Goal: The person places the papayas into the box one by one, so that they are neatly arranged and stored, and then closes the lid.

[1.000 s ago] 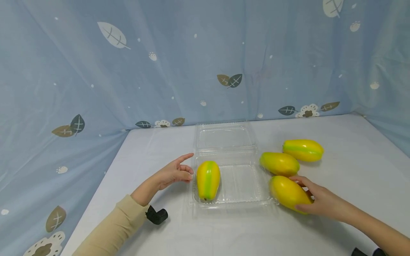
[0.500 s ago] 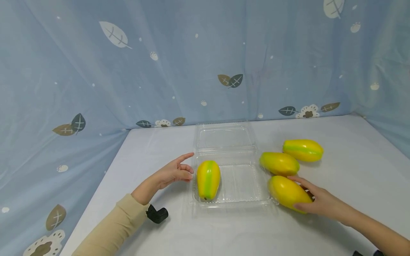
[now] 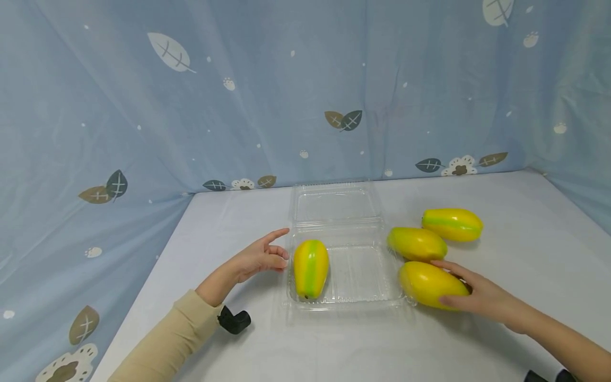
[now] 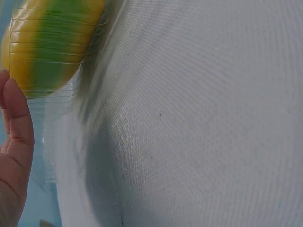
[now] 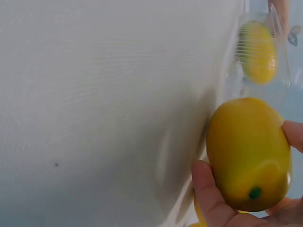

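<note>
Hands split: right hand (image 3: 491, 300) holds a yellow fruit (image 3: 429, 284), thumb on one flank, fingers on the other; left hand (image 3: 260, 260) loosely spread beside the left wall of the clear container (image 3: 360, 273), contact unclear. Held fruit is at the container's front right corner; can't tell if it's off the tabletop (image 3: 334, 350). Skin looks slick, so I'd use even pressure on both flanks and raise it clear of the neighbouring fruit (image 3: 417, 244) before any sideways shift. It's oblong, smooth, glossy, with a dark green spot (image 5: 254, 192) on the wrist-side end. Striped fruit (image 3: 311, 270) lies inside the container, left side.
</note>
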{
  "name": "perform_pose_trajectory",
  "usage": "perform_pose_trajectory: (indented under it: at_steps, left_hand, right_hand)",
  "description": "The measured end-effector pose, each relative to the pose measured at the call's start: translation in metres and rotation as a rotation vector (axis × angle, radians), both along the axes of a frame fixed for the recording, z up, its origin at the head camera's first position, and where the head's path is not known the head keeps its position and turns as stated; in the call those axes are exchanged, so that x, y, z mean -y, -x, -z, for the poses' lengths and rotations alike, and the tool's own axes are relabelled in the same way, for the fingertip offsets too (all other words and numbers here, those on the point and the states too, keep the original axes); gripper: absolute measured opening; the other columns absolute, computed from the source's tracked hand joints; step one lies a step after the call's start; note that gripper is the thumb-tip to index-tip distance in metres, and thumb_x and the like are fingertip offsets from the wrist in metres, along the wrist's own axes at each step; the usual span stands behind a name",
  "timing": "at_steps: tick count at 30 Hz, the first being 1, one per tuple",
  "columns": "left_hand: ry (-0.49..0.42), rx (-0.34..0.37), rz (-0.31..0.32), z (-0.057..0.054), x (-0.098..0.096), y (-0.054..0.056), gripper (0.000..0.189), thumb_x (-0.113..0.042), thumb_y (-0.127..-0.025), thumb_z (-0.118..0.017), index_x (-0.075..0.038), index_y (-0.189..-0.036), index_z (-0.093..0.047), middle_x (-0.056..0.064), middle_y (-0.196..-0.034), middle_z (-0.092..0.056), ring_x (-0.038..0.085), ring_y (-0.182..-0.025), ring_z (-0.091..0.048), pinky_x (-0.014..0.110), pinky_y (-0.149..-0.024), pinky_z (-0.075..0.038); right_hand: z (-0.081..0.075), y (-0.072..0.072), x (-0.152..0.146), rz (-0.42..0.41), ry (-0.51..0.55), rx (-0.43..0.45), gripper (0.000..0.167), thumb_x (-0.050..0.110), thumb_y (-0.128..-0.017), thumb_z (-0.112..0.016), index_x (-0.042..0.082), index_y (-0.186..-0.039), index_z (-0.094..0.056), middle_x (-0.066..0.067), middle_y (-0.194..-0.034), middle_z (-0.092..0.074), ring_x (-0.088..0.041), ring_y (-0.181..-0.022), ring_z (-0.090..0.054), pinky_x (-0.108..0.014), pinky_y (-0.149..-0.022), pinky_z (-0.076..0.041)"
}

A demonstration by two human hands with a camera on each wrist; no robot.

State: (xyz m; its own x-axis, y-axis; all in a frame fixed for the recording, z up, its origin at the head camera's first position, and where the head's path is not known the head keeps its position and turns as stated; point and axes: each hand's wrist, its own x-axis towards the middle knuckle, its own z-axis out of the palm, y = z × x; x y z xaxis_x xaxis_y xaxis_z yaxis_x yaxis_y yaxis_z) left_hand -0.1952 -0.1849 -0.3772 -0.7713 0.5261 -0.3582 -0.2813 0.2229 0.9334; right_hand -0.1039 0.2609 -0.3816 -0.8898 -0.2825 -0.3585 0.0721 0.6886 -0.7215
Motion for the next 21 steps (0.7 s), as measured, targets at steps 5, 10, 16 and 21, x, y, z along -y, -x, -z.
perform_pose_trajectory:
  at_steps: [5,10,16,21]
  left_hand:
    - [0.002,0.002,-0.009,0.000,-0.001,0.000,0.083,-0.001,-0.082,-0.060,-0.015,-0.147,-0.011,0.003,-0.087,-0.057,0.015,-0.075,-0.058,0.029,-0.077,-0.051]
    - [0.000,0.000,-0.010,-0.001,-0.002,-0.001,0.083,-0.001,-0.081,-0.060,-0.015,-0.147,-0.012,0.003,-0.087,-0.057,0.015,-0.075,-0.058,0.030,-0.077,-0.051]
    - [0.000,0.005,-0.012,-0.002,-0.003,-0.001,0.083,-0.001,-0.081,-0.060,-0.015,-0.147,-0.012,0.003,-0.087,-0.057,0.015,-0.074,-0.058,0.029,-0.077,-0.051]
    - [0.001,0.007,-0.013,-0.002,-0.003,-0.001,0.083,-0.001,-0.081,-0.060,-0.015,-0.147,-0.012,0.003,-0.087,-0.057,0.015,-0.074,-0.058,0.029,-0.077,-0.051]
  right_hand:
    - [-0.007,0.002,-0.002,0.007,0.010,-0.008,0.071,0.034,-0.086,-0.060,0.004,-0.141,-0.025,-0.031,-0.138,-0.027,-0.038,-0.112,-0.042,-0.052,-0.083,-0.043]
    - [-0.014,0.003,-0.006,0.000,-0.005,-0.071,0.066,0.030,-0.087,-0.059,0.000,-0.138,-0.029,-0.028,-0.132,-0.037,-0.028,-0.103,-0.047,-0.037,-0.077,-0.046]
    - [-0.023,0.006,-0.014,0.001,-0.017,-0.156,0.062,0.026,-0.089,-0.058,0.001,-0.138,-0.029,-0.027,-0.129,-0.039,-0.015,-0.095,-0.047,-0.025,-0.069,-0.046]
    - [-0.034,0.009,-0.018,0.017,0.005,-0.189,0.060,0.024,-0.090,-0.057,0.000,-0.138,-0.029,-0.024,-0.125,-0.041,0.000,-0.086,-0.046,-0.021,-0.067,-0.046]
